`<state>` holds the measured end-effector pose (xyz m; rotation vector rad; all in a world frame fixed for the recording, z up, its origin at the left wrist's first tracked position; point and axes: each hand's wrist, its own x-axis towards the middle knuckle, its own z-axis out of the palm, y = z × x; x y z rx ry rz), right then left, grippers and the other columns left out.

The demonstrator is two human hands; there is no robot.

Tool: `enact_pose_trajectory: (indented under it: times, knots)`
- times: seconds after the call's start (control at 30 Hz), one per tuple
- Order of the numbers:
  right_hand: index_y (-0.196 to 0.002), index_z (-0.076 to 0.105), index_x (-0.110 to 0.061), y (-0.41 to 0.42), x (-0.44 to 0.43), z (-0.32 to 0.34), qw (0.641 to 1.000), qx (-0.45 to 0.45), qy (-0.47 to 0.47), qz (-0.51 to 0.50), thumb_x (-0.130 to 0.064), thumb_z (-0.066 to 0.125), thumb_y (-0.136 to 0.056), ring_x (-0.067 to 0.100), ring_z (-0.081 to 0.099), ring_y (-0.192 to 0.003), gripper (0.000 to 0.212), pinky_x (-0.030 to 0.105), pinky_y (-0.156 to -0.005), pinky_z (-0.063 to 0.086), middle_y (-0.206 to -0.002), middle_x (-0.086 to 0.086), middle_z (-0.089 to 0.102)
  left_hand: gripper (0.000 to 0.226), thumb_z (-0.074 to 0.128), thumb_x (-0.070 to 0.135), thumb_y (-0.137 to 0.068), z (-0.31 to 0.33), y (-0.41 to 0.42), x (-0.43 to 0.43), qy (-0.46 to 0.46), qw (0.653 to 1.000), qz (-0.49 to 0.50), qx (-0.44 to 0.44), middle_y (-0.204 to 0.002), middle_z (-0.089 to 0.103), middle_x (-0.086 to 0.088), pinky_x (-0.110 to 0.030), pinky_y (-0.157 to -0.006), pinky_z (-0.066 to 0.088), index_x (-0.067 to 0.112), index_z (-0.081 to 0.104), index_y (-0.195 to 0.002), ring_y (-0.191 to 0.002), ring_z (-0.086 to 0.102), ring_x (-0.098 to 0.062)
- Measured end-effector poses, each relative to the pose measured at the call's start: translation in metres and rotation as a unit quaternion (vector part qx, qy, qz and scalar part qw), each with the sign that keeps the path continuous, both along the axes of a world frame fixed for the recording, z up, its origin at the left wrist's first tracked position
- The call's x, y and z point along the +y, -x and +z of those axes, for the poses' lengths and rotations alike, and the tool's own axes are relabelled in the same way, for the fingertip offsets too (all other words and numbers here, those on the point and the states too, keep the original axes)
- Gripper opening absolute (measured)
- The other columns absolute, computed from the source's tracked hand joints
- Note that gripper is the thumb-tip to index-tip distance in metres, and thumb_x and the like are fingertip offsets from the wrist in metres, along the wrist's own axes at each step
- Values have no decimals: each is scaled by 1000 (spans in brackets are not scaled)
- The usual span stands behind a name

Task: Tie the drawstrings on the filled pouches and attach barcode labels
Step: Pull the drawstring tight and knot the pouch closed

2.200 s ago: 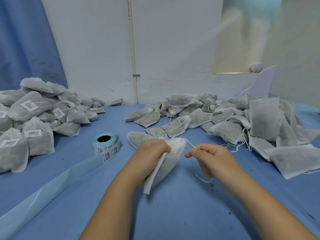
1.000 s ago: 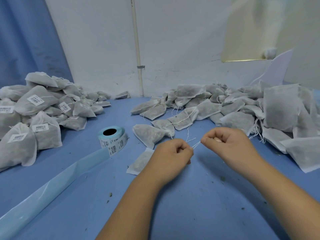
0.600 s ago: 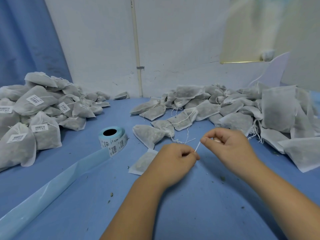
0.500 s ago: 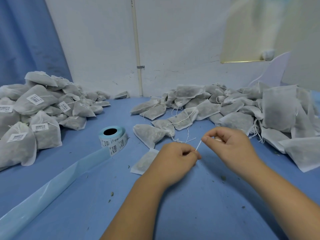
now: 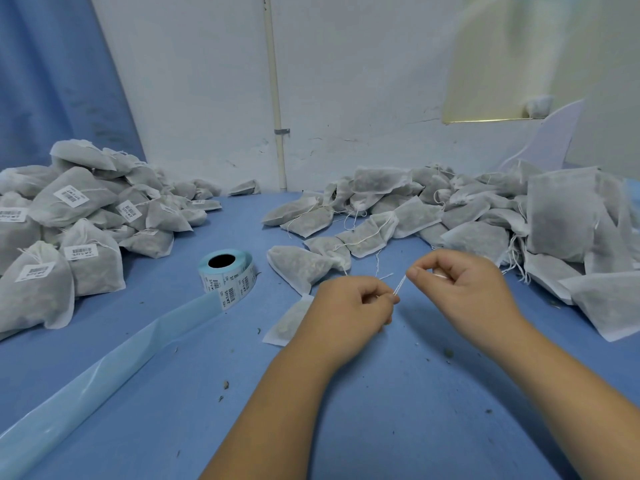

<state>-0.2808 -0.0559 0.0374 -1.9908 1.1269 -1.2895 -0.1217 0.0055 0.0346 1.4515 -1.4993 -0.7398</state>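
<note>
desk (image 5: pixel 398 427): labelled pile (image 5: pixel 69 216) far left, untied pile (image 5: pixel 485 216) far right | label roll (image 5: pixel 227 275) left of centre | pouch (image 5: pixel 289 322) under my left hand (image 5: pixel 349 311) | both grips pinching drawstring (image 5: pixel 399 287), right hand (image 5: pixel 464 289) pulling | step: tying knot | next: cinch tight, then peel label

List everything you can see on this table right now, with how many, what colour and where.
Labelled pouches: a pile, too many to count, grey-white with white barcode labels, far left.
Unlabelled pouches: a bigger pile, grey-white, loose strings, right and centre back.
Held pouch: one, grey-white, under the left hand.
Drawstring: white, stretched between both hands.
Label roll: one, light blue core, white labels, centre left.
Backing strip: one, pale blue, trailing from the roll toward the near left.
Table: blue, scattered crumbs.
Left hand: pinching the string.
Right hand: pinching the string.
</note>
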Motion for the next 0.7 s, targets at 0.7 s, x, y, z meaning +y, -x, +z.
enact_pose_trajectory:
  times: [0.7]
  knots:
    - [-67, 67, -25, -8, 3, -5, 999, 8, -19, 32, -23, 67, -86, 5, 32, -43, 19, 16, -45, 28, -43, -12, 33, 22, 64, 20, -92, 8, 5, 1, 33, 987, -33, 154, -68, 70, 8, -14, -62, 45, 24, 78, -76, -61, 59, -6]
